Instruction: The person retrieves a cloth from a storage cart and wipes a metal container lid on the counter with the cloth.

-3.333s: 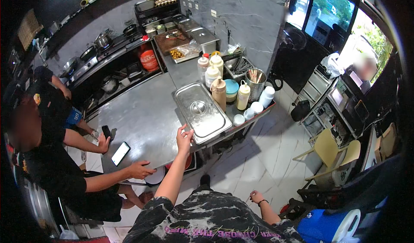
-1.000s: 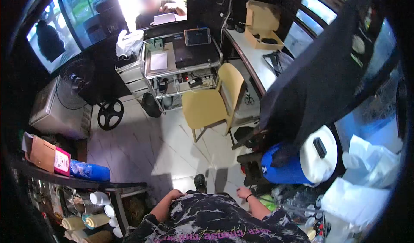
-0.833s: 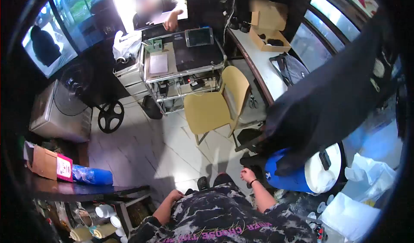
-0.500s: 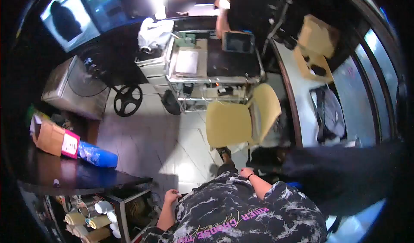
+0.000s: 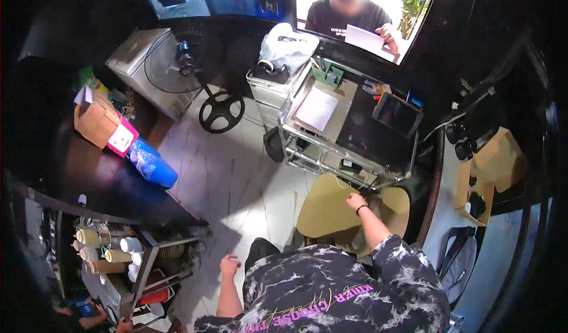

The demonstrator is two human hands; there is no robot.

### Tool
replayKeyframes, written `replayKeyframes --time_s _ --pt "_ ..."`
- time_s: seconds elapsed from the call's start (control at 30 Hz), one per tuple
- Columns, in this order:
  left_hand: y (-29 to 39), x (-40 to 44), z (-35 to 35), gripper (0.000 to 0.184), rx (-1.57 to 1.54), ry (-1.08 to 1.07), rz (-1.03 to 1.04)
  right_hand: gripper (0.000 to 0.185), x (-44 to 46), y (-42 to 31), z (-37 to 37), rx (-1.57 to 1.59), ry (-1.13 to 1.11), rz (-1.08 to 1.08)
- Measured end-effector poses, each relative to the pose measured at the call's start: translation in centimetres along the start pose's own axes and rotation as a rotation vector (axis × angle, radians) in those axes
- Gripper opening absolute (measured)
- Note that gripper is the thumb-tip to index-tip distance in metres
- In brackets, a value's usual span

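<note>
My right hand (image 5: 356,201), with a dark band at the wrist, is over a yellow chair (image 5: 328,209), near the gap between seat and backrest. Its fingers are curled and I see nothing in them; whether it touches the chair I cannot tell. Low on my left side hangs my left hand (image 5: 229,264), fingers loosely bent and slightly apart, holding nothing. Past the chair stands a metal trolley (image 5: 289,113) bearing a stack of white paper (image 5: 318,108), a green pen holder (image 5: 327,74) and a dark tablet (image 5: 397,113).
Behind the trolley, a person (image 5: 322,19) at a window holds a white sheet (image 5: 364,39). A fan (image 5: 220,109) stands ahead left. A dark counter (image 5: 89,173) and a rack with several bottles (image 5: 145,262) are left. An open cardboard box (image 5: 473,194) lies right.
My view has turned and moved closer to the trolley and chair. My right hand has reached forward over the chair. The person's hand has left the tablet; a white sheet is in it now.
</note>
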State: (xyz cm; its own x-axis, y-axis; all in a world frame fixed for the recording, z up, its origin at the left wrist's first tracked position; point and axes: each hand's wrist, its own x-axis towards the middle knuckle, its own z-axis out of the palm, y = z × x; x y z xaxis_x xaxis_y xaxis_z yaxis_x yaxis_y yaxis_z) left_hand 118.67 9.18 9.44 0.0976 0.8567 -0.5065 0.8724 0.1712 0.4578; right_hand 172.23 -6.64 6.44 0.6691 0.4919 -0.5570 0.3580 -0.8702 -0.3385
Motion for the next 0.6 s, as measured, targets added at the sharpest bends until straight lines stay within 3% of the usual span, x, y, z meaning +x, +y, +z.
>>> replayKeyframes --time_s 0.13,0.33,0.37,0.4,0.47,0.53,0.6 --pt "-2.0 -0.1 0.0 0.03 -0.003 -0.13 -0.188 0.032 0.4 -2.2 4.4 -0.071 -0.121 -0.097" --pt "-2.8 4.1 -1.4 0.038 0.086 -0.268 -0.319 0.034 -3.3 -7.5 10.7 -0.294 -0.526 -0.185" --pt "-3.3 6.1 -1.7 0.041 0.184 -0.282 -0.202 0.034 -4.1 -7.8 11.8 -0.163 -0.479 -0.23" --pt "-3.8 7.8 -2.8 0.045 0.284 -0.295 -0.09 0.034 -4.4 -8.9 13.1 -0.175 -0.477 -0.101" --pt "-4.2 11.9 -5.4 0.044 0.327 -0.319 -0.09 0.036 -3.6 -10.8 15.2 -0.277 -0.581 -0.091" --pt "-3.6 17.8 -7.2 0.041 0.38 -0.372 0.009 0.039 -2.7 -13.5 16.8 -0.316 -0.492 -0.094" --pt "-5.1 23.8 -10.2 0.039 0.123 -0.383 0.082 0.039 -0.6 -17.2 18.3 -0.178 -0.468 -0.063"
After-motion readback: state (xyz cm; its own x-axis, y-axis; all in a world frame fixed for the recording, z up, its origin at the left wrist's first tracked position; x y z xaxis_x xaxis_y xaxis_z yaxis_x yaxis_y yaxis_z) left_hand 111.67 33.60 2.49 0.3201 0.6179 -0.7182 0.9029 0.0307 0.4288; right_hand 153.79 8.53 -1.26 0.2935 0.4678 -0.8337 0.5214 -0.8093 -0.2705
